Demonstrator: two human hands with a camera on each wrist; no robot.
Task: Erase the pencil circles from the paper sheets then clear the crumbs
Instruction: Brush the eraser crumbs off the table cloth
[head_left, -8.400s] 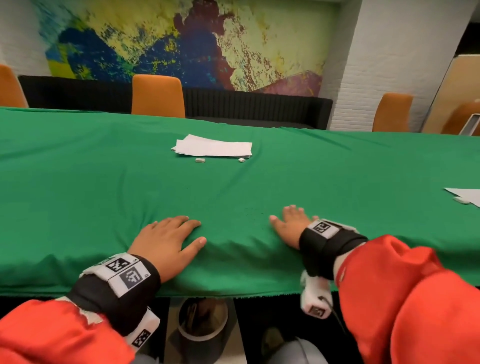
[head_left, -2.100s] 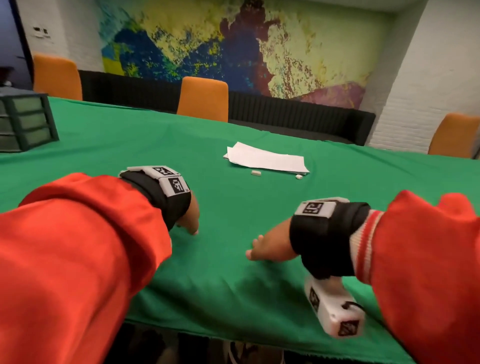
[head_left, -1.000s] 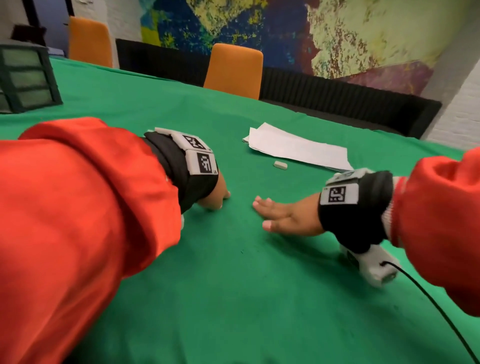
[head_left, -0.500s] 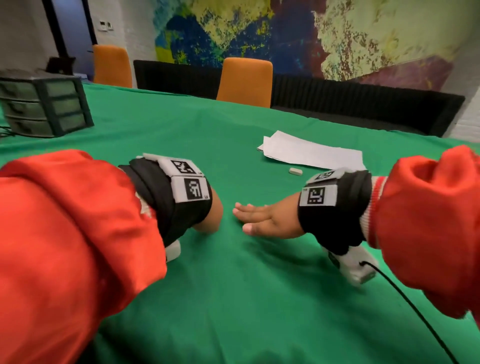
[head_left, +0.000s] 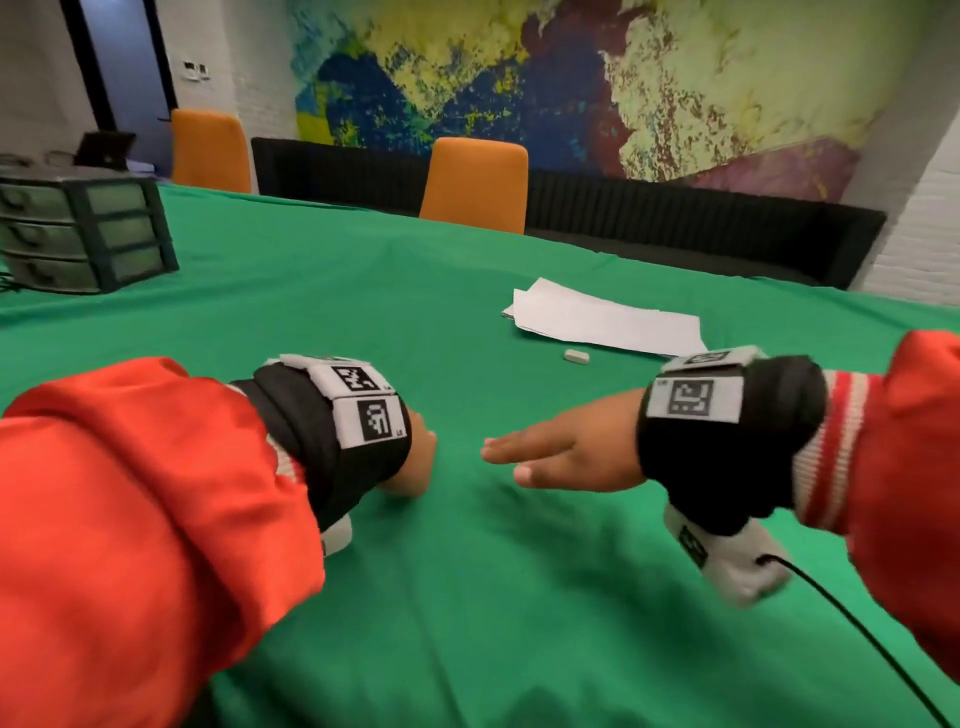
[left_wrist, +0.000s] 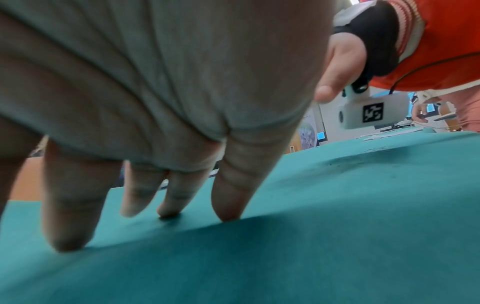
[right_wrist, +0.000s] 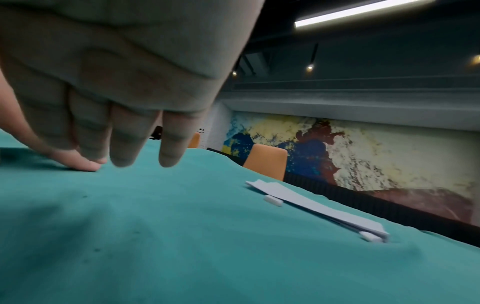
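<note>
Nothing of the erasing appears to have begun. The small stack of white paper sheets lies on the green tablecloth at about one o'clock from the hands, well apart from them, and whether pencil circles are on the top sheet cannot be told at this distance. A small white oblong eraser sits just beside the stack's near edge; the right wrist view shows a second white eraser against the stack's far corner. No crumbs can be made out. So picking up an eraser, rubbing out the circles and clearing the crumbs all seem left to do.

The left hand holds nothing; its straight fingers press their tips onto the cloth. The right hand is flat and released, its fingers pointing toward nine o'clock, with at least one fingertip on the cloth.

Compared with half a second ago, both hands lie much the same, and the view has shifted so the dark plastic drawer unit at ten o'clock shows more fully. Against the earliest frame, the person has leaned well in over the table, nearer the sheets.
</note>
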